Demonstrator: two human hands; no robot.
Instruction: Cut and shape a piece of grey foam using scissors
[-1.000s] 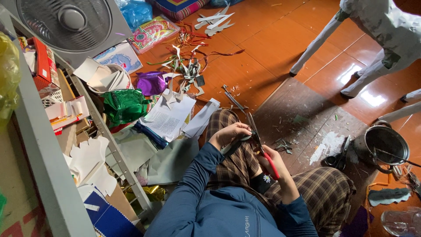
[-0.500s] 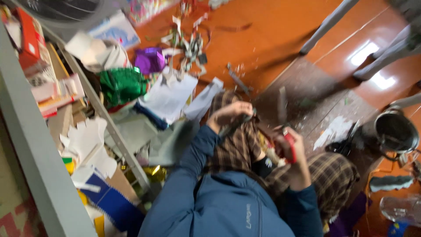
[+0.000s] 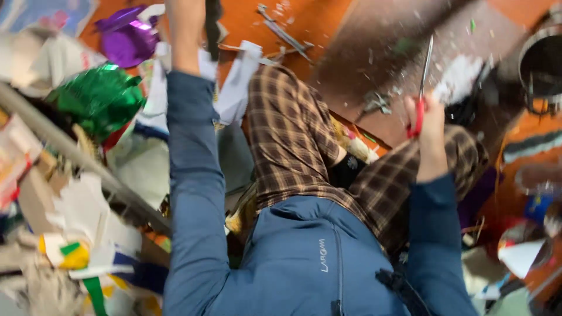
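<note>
Scissors [image 3: 422, 88] w/ red handles sit in the right hand [image 3: 426, 120], fingers clamped round the grips, blades pointing up over the brown floor patch [image 3: 374, 52]. Left hand is cut off by the top edge of the frame, so can't tell if it's closed on anything; only its forearm [image 3: 182, 35] shows, raised, w/ a dark strip [image 3: 212, 23] just beside it. Both arms in blue jacket sleeves, hands well apart. Between them: plaid trousers [image 3: 293, 129], knees bent. White paper scraps [image 3: 234, 88] lie near the left arm on the orange floor [image 3: 281, 17]. Further left, crumpled green foil [image 3: 99, 99] & purple foil [image 3: 126, 41], then a grey shelf rail [image 3: 88, 164] w/ paper clutter. Far right, a dark metal pot [image 3: 541, 64]
</note>
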